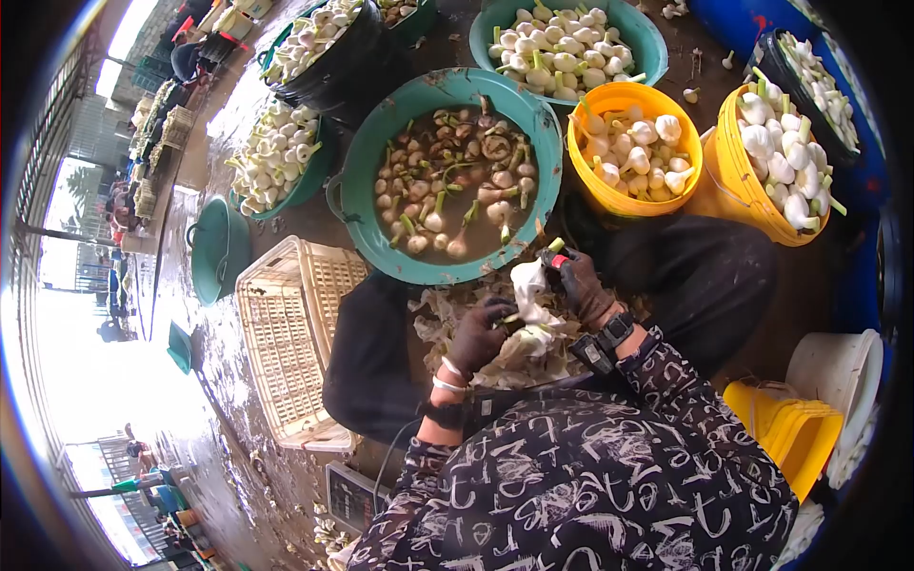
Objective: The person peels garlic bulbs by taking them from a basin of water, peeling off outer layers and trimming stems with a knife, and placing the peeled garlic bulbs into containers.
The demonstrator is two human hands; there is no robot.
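Observation:
Both my hands wear dark gloves and meet over my lap. My right hand (pixel 583 284) is closed around a small tool with a red part (pixel 556 261), beside a white garlic bulb (pixel 529 285) with a cut green stem. Lower and to the left, my left hand (pixel 479 335) has its fingers curled at a pale stem or peel by the white garlic; exactly what it grips is hard to make out. Loose garlic skins (pixel 433 314) lie beneath both hands. Just beyond them stands a green tub (pixel 357 181) of brown water with unpeeled garlic bulbs (pixel 457 249).
Two yellow buckets (pixel 595 195) of garlic stand at the upper right, near another green tub (pixel 649 52). A beige crate (pixel 276 362) and an empty green basin (pixel 217 249) are at left. A tipped yellow bucket (pixel 800 438) lies at lower right. People work far left.

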